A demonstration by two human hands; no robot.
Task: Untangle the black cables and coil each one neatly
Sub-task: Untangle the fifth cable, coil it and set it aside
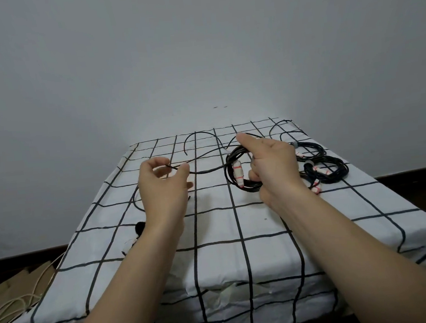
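My right hand [274,166] grips a partly wound coil of black cable [233,170] that has a white tag with red stripes, held just above the table. From that coil a loose black strand [207,170] runs left to my left hand [162,186], which pinches it between thumb and fingers. More of the strand loops over the far part of the table and down past my left wrist. Two finished black coils lie right of my right hand: a farther coil [314,150] and a nearer coil [328,170], both with white red-striped tags.
The table wears a white cloth with a black grid [239,236], and it stands against a plain grey wall. On the floor at the lower left lie a beige cord [18,302] and cardboard. A small black object [139,227] sits near the cloth's left edge.
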